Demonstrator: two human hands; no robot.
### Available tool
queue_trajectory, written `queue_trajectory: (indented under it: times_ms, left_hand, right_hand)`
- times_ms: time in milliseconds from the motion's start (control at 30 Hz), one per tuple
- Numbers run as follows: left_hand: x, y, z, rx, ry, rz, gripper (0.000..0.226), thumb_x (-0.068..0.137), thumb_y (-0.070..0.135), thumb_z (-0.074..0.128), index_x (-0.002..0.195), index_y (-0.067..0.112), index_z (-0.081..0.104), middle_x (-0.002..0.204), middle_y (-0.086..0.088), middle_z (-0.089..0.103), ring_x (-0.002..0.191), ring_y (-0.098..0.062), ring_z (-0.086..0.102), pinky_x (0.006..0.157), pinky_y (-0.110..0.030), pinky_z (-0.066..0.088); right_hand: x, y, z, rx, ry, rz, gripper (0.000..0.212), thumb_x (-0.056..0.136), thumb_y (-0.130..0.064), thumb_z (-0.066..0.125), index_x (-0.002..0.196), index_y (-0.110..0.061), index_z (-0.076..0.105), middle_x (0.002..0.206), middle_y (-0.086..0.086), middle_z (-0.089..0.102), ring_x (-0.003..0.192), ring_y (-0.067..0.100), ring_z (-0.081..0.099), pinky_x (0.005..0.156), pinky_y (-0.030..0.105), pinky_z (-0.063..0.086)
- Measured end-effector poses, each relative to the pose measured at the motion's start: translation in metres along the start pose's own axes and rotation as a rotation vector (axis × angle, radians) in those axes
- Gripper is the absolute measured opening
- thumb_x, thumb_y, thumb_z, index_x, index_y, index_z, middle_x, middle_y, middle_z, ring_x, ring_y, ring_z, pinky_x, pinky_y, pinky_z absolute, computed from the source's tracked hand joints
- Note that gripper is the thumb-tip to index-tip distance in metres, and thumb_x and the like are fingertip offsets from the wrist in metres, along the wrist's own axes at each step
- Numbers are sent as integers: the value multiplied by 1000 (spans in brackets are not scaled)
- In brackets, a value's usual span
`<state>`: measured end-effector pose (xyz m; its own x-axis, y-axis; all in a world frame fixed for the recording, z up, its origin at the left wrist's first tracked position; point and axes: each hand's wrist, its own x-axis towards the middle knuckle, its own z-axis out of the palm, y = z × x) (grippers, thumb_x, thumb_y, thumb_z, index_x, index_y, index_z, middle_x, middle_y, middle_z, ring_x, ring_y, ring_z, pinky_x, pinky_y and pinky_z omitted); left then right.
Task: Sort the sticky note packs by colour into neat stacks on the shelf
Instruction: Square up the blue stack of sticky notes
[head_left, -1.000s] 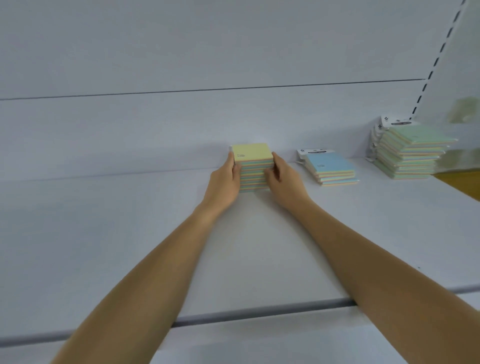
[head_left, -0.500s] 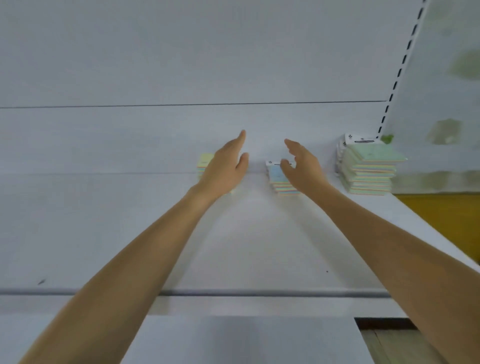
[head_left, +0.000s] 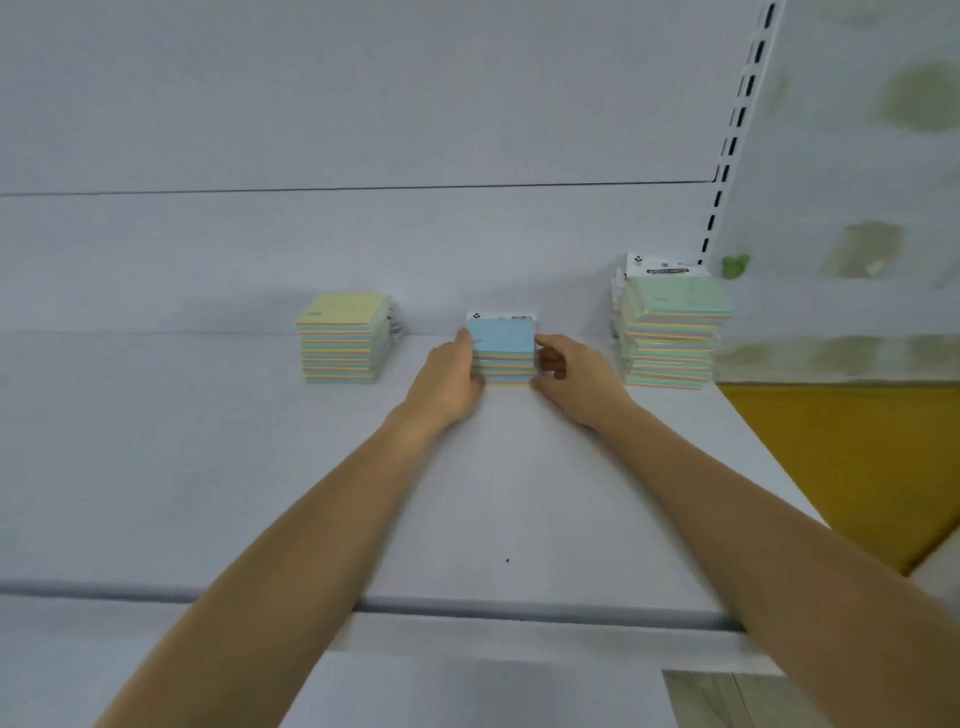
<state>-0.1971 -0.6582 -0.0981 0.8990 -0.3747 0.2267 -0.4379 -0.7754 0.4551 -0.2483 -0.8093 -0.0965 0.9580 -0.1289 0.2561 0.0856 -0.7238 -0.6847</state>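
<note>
Sticky note packs (head_left: 670, 358): at the back of the white shelf (head_left: 208, 467); yellow-topped stack (head_left: 340, 338) left, blue-topped stack (head_left: 501, 343) middle, green-topped stack (head_left: 675, 304) right.
Fingers: left hand (head_left: 447, 382) and right hand (head_left: 576, 382) grip the blue-topped stack's sides.
Room: white back panel (head_left: 363, 104), slotted upright (head_left: 737, 135).

Single head view, facing forward-down, close over shelf (head_left: 519, 493).
</note>
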Motion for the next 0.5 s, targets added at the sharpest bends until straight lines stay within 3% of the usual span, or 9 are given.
queue_trajectory:
  times_ms: [200,300,367,433,500]
  left_hand:
    - [1,2,3,-6,61,3,39,86,1,44,125,-1,43,119,-27,59,110,-41,54,83,-36,39]
    - [1,3,2,-118,81,-35,23,84,5,48,106,3,53,108,-22,64,101,-38,58,77,-31,36]
    - [0,3,2,-163,97,-47,5,86,8,48,90,7,51,99,-22,65,95,-37,58,70,-30,33]
    - [0,2,1,-177,111,-36,5,88,10,49,88,5,51,95,-23,64,92,-37,57,64,-28,28]
    - [0,1,2,-184,119,-18,18,89,10,50,102,-1,56,101,-22,66,96,-36,58,71,-29,32]
  right_hand:
    - [3,-2,0,42,22,18,41,82,-9,61,123,-8,55,116,11,66,106,23,63,91,26,44]
    - [4,-2,1,36,49,25,37,85,-9,57,122,-9,56,120,9,65,107,22,64,79,16,38]
    - [5,-1,1,13,57,23,33,85,-7,54,119,-8,59,119,9,66,106,23,64,69,15,34]
    - [6,1,2,-5,61,28,30,84,-7,54,114,-3,61,113,14,68,103,27,64,79,21,39]
    - [6,1,2,14,60,35,29,83,-5,55,111,0,62,109,18,68,103,31,64,92,33,44]
